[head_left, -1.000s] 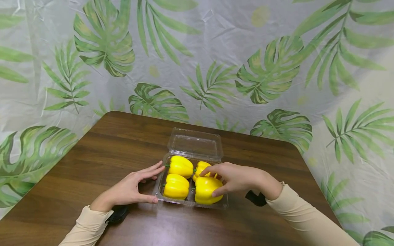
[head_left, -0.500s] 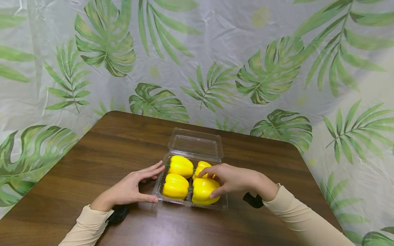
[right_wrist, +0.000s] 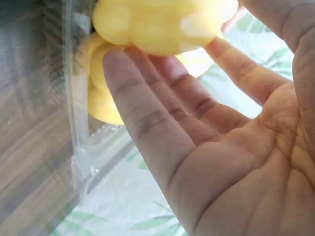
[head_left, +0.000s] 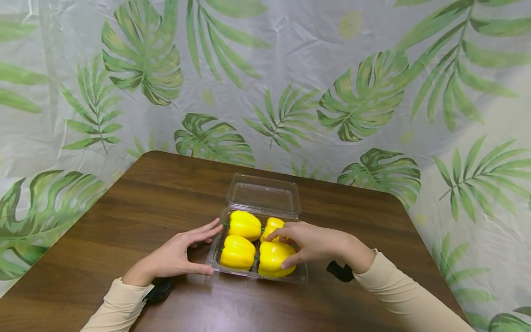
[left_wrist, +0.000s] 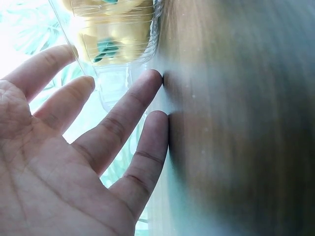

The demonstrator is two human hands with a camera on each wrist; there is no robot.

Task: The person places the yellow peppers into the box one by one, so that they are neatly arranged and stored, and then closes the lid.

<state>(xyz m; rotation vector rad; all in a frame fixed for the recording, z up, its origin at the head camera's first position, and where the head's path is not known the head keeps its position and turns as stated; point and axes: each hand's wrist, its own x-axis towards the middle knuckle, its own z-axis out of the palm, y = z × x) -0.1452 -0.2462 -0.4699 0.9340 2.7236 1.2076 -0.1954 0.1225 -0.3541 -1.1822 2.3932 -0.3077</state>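
Note:
A clear plastic clamshell box (head_left: 300, 273) holds several yellow bell peppers with green stems. My right hand (head_left: 317, 242) holds the near right bell pepper (head_left: 274, 260), thumb on its near side and fingers on its far side. In the right wrist view the fingertips lie against that pepper, and the far right bell pepper (right_wrist: 106, 105) shows behind them. My left hand (head_left: 178, 253) is at the box's left side, fingers and thumb spread along it. In the left wrist view two fingertips rest on the tabletop, and two others are at the box's edge.
The box's transparent lid (head_left: 263, 196) lies folded back towards the far edge of the brown wooden table (head_left: 145, 193). Two more bell peppers fill the left half: a far one (head_left: 244, 225) and a near one (head_left: 238, 252). A leaf-patterned curtain (head_left: 290, 60) hangs behind.
The near right bell pepper has shifted slightly left in the box, with my right hand moving along with it. My left hand has stayed in place.

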